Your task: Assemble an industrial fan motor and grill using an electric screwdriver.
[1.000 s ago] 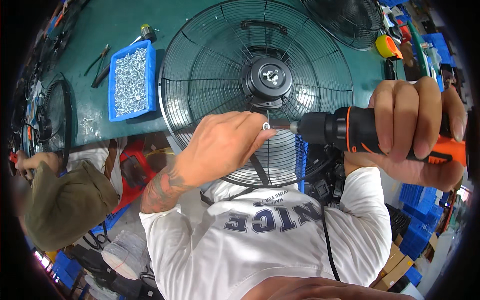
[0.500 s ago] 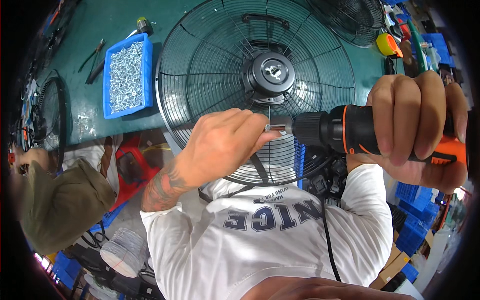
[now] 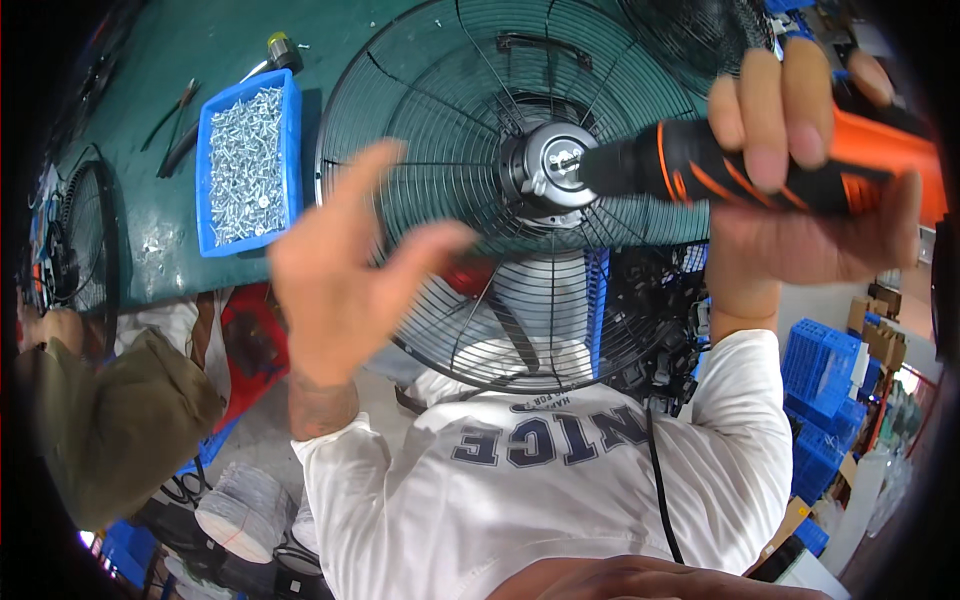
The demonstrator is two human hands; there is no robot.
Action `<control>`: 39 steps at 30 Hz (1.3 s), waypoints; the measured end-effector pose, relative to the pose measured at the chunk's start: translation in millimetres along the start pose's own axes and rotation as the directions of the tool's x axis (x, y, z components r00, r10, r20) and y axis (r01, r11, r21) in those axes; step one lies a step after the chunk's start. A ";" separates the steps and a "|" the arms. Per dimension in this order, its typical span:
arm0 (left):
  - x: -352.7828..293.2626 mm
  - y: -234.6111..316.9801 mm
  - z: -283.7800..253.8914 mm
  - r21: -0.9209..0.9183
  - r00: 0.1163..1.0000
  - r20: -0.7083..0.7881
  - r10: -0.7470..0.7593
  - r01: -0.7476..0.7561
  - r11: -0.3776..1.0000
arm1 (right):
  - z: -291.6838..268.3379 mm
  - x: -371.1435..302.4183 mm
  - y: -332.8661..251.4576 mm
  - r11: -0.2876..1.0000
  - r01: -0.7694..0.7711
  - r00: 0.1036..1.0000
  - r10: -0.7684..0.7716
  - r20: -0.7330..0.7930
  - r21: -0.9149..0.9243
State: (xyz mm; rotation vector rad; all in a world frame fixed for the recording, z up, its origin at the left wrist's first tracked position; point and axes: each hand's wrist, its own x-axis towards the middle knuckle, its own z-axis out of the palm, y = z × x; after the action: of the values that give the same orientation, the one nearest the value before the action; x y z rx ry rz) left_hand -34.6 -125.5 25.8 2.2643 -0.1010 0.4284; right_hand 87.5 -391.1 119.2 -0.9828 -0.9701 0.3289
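Note:
My right hand (image 3: pixel 775 185) grips an orange and black power screwdriver (image 3: pixel 665 165), held level with its nose pointing left. The nose overlaps the round dark motor housing (image 3: pixel 540 180) at the middle of a black wire fan guard (image 3: pixel 455 215). Something small and silvery shows at the tool's tip, but I cannot tell a screw from the motor's shaft there. My left hand (image 3: pixel 345 270), smeared by motion, is open with thumb and fingers apart, over the guard's left rim. To its upper left a blue bin (image 3: pixel 293 165) holds loose silver screws (image 3: pixel 245 165).
Pliers (image 3: pixel 180 115) and a yellow-and-black tool (image 3: pixel 284 50) lie near the bin on the green table (image 3: pixel 150 225). Another fan guard (image 3: pixel 690 40) stands at the far right. A co-worker's sleeve (image 3: pixel 130 420) is at the left, and blue crates (image 3: pixel 820 360) are at the right.
My left hand has let go at the tool's tip, moved left and opened. The power screwdriver has moved up, its nose now over the motor housing.

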 end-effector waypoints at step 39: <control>12.3 -83.2 13.0 -0.408 0.880 -0.041 -0.473 0.417 0.812 | -25.5 26.9 100.4 0.988 -0.139 0.954 0.150 -0.258 0.059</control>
State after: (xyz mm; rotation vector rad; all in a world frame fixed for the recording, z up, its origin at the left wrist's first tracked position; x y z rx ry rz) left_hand -2.1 -78.8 -37.5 1.7800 0.3868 0.2805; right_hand 140.5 -333.1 46.5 -1.0338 -0.6501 0.3297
